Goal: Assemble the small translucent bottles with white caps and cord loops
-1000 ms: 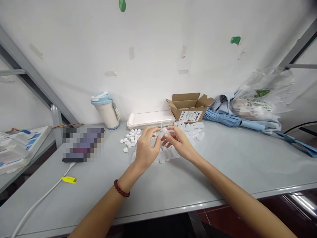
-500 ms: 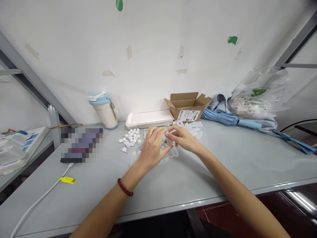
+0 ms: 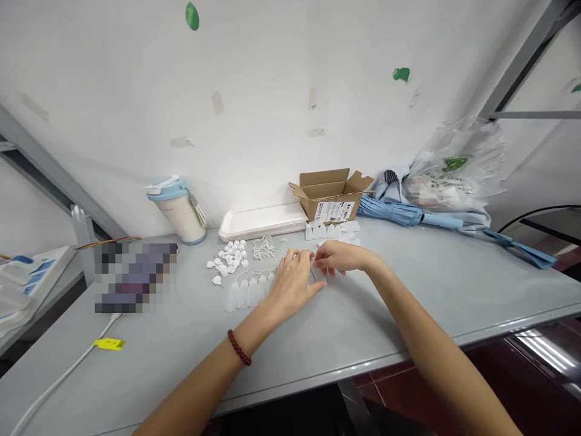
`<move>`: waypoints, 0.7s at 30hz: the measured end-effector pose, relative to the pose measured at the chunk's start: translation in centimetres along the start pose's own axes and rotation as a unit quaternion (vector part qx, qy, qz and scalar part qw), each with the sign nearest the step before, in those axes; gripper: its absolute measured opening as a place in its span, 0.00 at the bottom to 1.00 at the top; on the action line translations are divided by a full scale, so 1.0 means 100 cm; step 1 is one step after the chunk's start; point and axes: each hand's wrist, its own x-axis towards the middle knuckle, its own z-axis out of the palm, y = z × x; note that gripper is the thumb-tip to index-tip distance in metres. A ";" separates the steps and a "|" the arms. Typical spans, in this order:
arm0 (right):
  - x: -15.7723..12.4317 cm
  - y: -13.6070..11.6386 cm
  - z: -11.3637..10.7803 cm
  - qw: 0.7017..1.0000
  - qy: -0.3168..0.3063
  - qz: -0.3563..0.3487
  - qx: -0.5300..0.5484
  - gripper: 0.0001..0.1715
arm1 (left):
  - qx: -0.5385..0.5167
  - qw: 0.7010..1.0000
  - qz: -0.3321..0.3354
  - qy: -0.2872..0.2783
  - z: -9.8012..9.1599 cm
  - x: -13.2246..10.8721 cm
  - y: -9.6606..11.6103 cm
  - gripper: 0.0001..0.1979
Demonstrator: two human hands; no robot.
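Left hand (image 3: 295, 281) and right hand (image 3: 338, 257) meet low over the desk (image 3: 408, 290), fingertips pinching a small clear bottle (image 3: 316, 274) between them; its long axis cannot be told. A row of like bottles (image 3: 247, 292) lies at 9 o'clock of the left hand, the nearer one; white caps (image 3: 229, 257) at 10 o'clock. Half a second earlier both hands held the piece higher, off the desk.

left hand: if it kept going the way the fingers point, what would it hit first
The left hand points up and right, toward the right hand. It would probably meet that hand's fingertips first; depth is unclear.
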 end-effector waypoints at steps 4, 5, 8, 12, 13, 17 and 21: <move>0.004 0.001 0.001 1.000 -0.014 0.013 -0.014 0.12 | 0.027 0.999 0.002 -0.024 -0.001 0.000 0.001 0.20; 0.005 0.002 0.002 1.000 -0.015 0.017 -0.013 0.12 | 0.032 0.999 0.002 -0.027 -0.001 0.000 0.001 0.19; 0.005 0.002 0.003 1.000 -0.013 0.018 -0.008 0.12 | 0.046 0.999 0.002 -0.029 0.000 -0.001 0.001 0.19; 0.008 0.004 0.005 1.000 -0.008 0.020 0.001 0.12 | 0.045 0.999 0.009 -0.028 -0.001 -0.004 0.000 0.19; 0.008 0.004 0.005 1.000 -0.003 0.021 0.005 0.12 | 0.038 0.999 0.008 -0.025 -0.002 -0.004 -0.001 0.20; 0.008 0.007 0.005 0.999 0.023 0.027 0.032 0.15 | 0.006 0.999 -0.039 0.016 -0.016 -0.002 -0.013 0.21; 0.010 0.011 -0.001 0.994 0.104 0.011 0.010 0.16 | 0.088 0.994 -0.044 0.037 -0.036 0.015 -0.041 0.14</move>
